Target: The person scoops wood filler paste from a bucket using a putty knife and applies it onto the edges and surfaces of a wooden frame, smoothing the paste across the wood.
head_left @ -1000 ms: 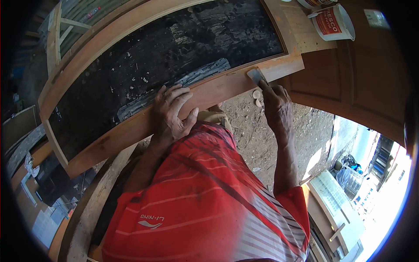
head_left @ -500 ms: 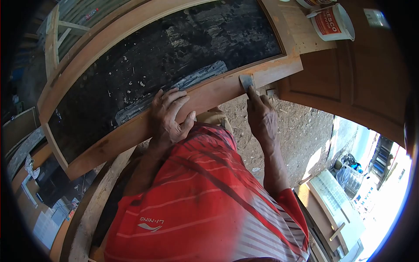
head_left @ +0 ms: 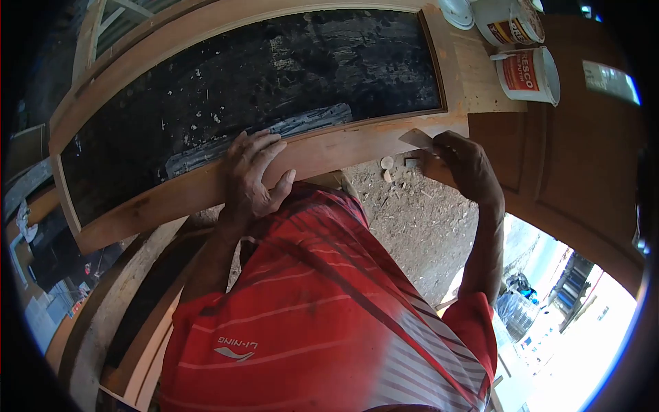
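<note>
A wooden frame [head_left: 322, 152] surrounds a dark, scuffed panel [head_left: 226, 89] in front of me. My left hand [head_left: 252, 175] lies on the frame's near rail with its fingers spread, the fingertips reaching the panel's edge. A long grey scraped strip [head_left: 309, 122] runs along that edge. My right hand [head_left: 467, 161] is closed on a putty knife [head_left: 417, 139], whose flat blade is at the near rail's right part, by orange filler smears. The knife's handle is mostly hidden in my fingers.
Two white tubs, one with a red label [head_left: 528, 74] and another behind it [head_left: 506, 22], stand at the upper right near a white lid [head_left: 456, 12]. A brown panelled door [head_left: 583, 158] is at the right. Wooden beams [head_left: 113, 302] lie lower left, above littered ground [head_left: 419, 226].
My right hand first slid left along the rail with the knife, then moved back right and turned, changing the blade's angle. The view has shifted, showing more of the tubs.
</note>
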Demonstrator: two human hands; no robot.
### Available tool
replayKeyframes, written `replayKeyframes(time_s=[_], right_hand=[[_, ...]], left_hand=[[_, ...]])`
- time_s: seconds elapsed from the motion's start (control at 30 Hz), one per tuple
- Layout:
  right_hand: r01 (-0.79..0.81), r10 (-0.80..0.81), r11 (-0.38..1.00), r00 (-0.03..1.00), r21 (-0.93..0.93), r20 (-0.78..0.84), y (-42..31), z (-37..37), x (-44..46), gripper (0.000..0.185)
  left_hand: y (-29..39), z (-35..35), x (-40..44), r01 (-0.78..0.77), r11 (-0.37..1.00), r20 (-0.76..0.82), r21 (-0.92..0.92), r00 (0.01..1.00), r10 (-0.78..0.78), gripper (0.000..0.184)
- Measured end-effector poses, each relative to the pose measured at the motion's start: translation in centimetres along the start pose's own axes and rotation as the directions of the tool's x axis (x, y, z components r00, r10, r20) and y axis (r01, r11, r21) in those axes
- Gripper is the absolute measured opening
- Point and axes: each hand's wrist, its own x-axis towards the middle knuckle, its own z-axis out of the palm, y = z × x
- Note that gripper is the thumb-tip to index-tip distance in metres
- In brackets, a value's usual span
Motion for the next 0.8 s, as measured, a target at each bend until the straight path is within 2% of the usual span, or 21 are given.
replayKeyframes(time_s=[0.03, 0.13, 0.17, 0.27, 0.37, 0.5, 0.6, 0.63, 0.73, 0.77, 0.8], right_hand=[[0.027, -0.019, 0.986, 0.999, -0.162, 0.046, -0.1, -1.2, 1.5, 0.015], [0.283, -0.218, 0.883, 0.954, -0.375, 0.206, 0.9, -3.0, 6.3, 0.018], [0.291, -0.183, 0.862, 0.942, -0.416, 0.281, 0.9, -2.9, 8.1, 0.019], [0.54, -0.308, 0.674, 0.825, -0.504, 0.473, -1.2, -2.5, 11.8, 0.023], [0.723, -0.428, 0.55, 0.674, -0.418, 0.602, -2.3, -1.0, 15.7, 0.025], [0.715, -0.313, 0.5, 0.676, -0.489, 0.668, -2.8, 1.2, 18.7, 0.025], [0.58, -0.228, 0.63, 0.774, -0.517, 0.591, -1.3, 0.3, 20.5, 0.024], [0.656, -0.375, 0.511, 0.751, -0.555, 0.543, -0.9, -0.4, 20.6, 0.024], [0.715, -0.432, 0.517, 0.693, -0.471, 0.577, -1.4, -0.9, 19.1, 0.025], [0.734, -0.492, 0.493, 0.679, -0.468, 0.545, -1.0, -0.3, 18.0, 0.027], [0.758, -0.489, 0.448, 0.652, -0.474, 0.58, -0.9, 0.0, 18.1, 0.027]], left_hand=[[0.2, 0.2, 0.0, 0.014, 1.0, -0.006, 0.025, 1.0, -0.014, 0.046], [0.6, 0.9, -0.1, 0.076, 0.991, -0.058, 0.107, 0.996, -0.07, 0.046], [0.8, 1.0, -0.3, 0.094, 0.987, -0.075, 0.132, 0.994, -0.084, 0.045], [0.9, 1.6, -0.1, 0.137, 0.969, -0.138, 0.205, 0.984, -0.11, 0.044], [1.3, 1.9, -0.1, 0.182, 0.947, -0.195, 0.263, 0.972, -0.132, 0.041], [1.6, 2.3, -0.5, 0.227, 0.927, -0.245, 0.299, 0.957, -0.156, 0.039], [1.5, 2.8, -0.5, 0.258, 0.911, -0.27, 0.323, 0.947, -0.173, 0.039], [1.4, 3.0, -0.3, 0.257, 0.906, -0.292, 0.335, 0.943, -0.159, 0.039], [1.3, 3.2, -0.3, 0.257, 0.9, -0.312, 0.352, 0.939, -0.146, 0.038], [1.4, 3.2, -0.2, 0.259, 0.895, -0.315, 0.362, 0.938, -0.143, 0.037], [1.4, 3.3, -0.3, 0.263, 0.894, -0.319, 0.364, 0.936, -0.146, 0.036]])
